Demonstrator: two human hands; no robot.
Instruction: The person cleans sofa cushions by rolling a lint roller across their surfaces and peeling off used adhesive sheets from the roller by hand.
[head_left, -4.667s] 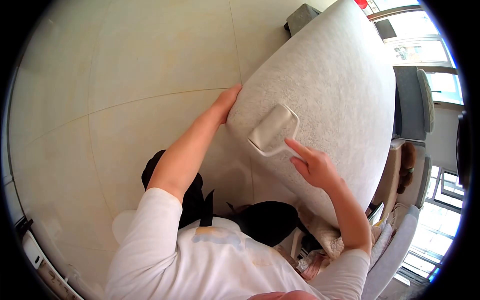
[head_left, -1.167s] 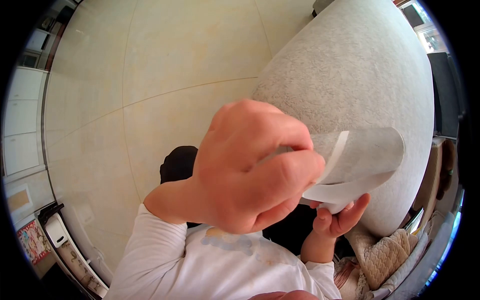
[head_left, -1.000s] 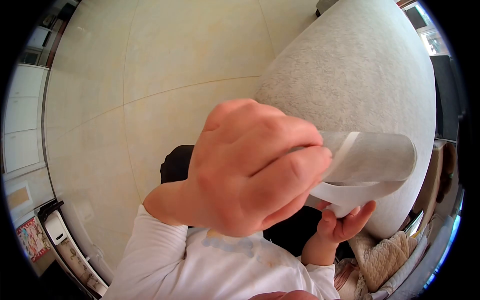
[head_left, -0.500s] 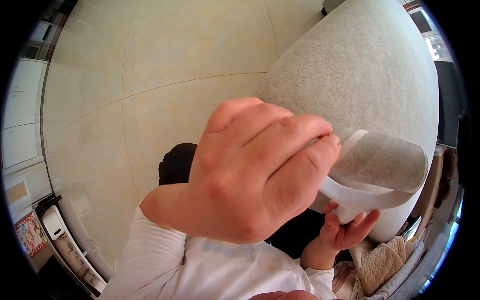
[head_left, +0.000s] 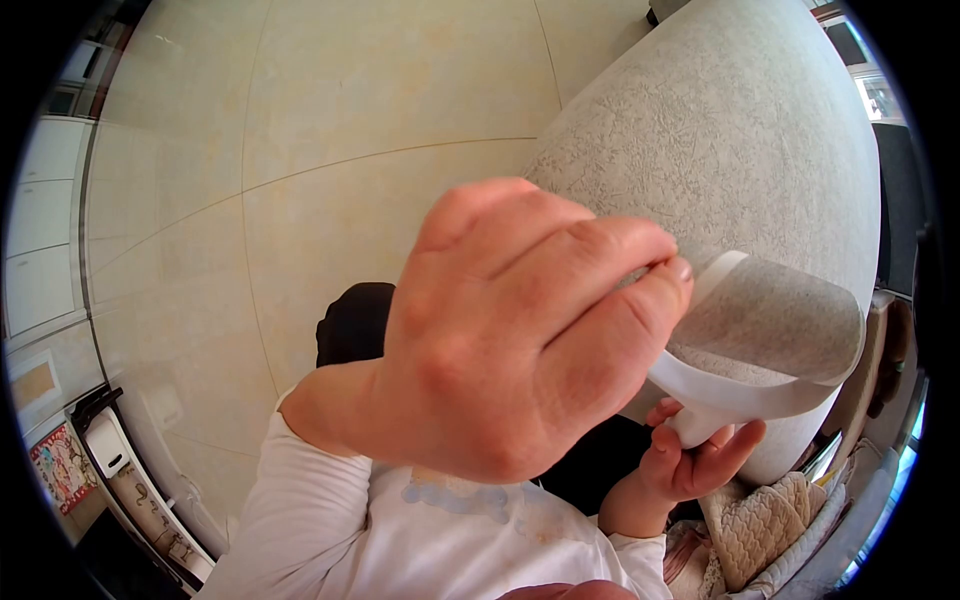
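A lint roller point(head_left: 775, 318) with a grey, fuzz-covered roll and a white frame is held low at the right, over the grey textured sofa surface. My right hand point(head_left: 700, 462) has its fingers curled around the white handle from below. Large in the middle, my left hand point(head_left: 530, 335) shows its back to me. Its thumb and forefinger are pinched together against the left end of the roll, beside a white strip point(head_left: 718, 275) across the grey paper. My own fingers hide exactly which part of the roll is gripped.
The grey rounded sofa part point(head_left: 700, 140) fills the upper right. Beige floor tiles point(head_left: 380, 90) lie to the left. A quilted beige cloth point(head_left: 765, 525) is bunched at the lower right, and a white-fronted cabinet point(head_left: 40, 220) stands at the far left.
Both hands and the lint roller have shifted slightly to the right. The left hand is a little higher and keeps its pinch; the right hand stays on the handle.
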